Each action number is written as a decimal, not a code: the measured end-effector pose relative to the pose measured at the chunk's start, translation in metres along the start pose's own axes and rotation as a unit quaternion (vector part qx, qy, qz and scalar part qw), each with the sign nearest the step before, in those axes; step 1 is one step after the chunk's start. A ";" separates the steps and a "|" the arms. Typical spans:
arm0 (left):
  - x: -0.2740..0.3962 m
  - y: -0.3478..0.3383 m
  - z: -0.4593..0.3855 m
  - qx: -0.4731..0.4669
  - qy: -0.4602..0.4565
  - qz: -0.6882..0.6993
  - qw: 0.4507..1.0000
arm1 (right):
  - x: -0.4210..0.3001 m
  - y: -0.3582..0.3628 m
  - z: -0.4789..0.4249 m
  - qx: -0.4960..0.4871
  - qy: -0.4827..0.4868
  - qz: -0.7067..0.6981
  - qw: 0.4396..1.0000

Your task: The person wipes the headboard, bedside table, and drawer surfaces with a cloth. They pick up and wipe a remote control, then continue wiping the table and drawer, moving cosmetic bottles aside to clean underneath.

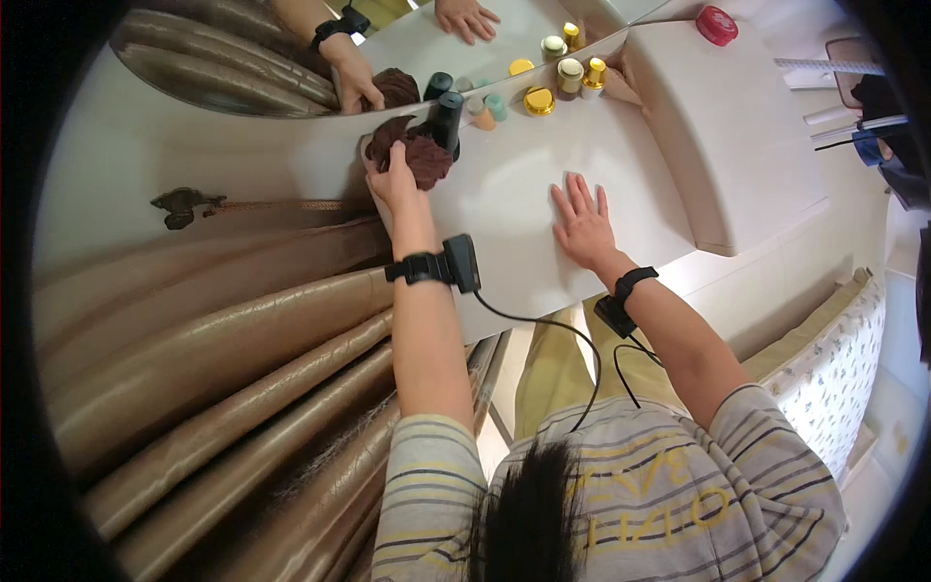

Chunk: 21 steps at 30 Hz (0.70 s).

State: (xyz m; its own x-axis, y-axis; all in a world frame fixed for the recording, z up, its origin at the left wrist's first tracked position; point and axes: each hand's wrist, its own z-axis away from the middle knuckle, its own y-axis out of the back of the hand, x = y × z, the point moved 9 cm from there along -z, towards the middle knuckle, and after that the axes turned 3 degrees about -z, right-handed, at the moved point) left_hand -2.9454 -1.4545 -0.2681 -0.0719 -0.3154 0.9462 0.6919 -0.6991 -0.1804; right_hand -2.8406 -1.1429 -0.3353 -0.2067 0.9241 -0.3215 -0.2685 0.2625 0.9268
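Observation:
My left hand (396,178) is at the far left corner of a white tabletop (502,240), its fingers closed on a crumpled dark brown cloth (429,160). Just behind the cloth stands a black bottle (447,120). Palm down on the white surface, my right hand (584,225) lies with its fingers a little spread and holds nothing. Both wrists wear black straps with small devices and cables. A mirror (502,29) along the back edge reflects both hands.
Small jars and bottles, among them a gold-lidded jar (539,102) and a gold-capped bottle (593,77), line the mirror. A raised white cabinet (734,131) bounds the right, with a red round container (716,25) on it. Brown curtains (240,349) hang at the left.

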 end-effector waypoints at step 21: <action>-0.056 -0.007 0.120 -0.271 -0.165 -0.489 0.813 | 0.002 0.028 -0.013 0.083 -0.011 -0.126 0.988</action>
State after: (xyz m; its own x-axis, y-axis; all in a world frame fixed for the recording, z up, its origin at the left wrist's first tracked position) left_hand -2.8602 -1.3544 -0.2878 -0.1382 0.6874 0.7130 -0.0037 -0.7203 0.6937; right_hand -2.8606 -1.1370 -0.3126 -0.1314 0.8286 -0.5441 -0.1505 0.5258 0.8372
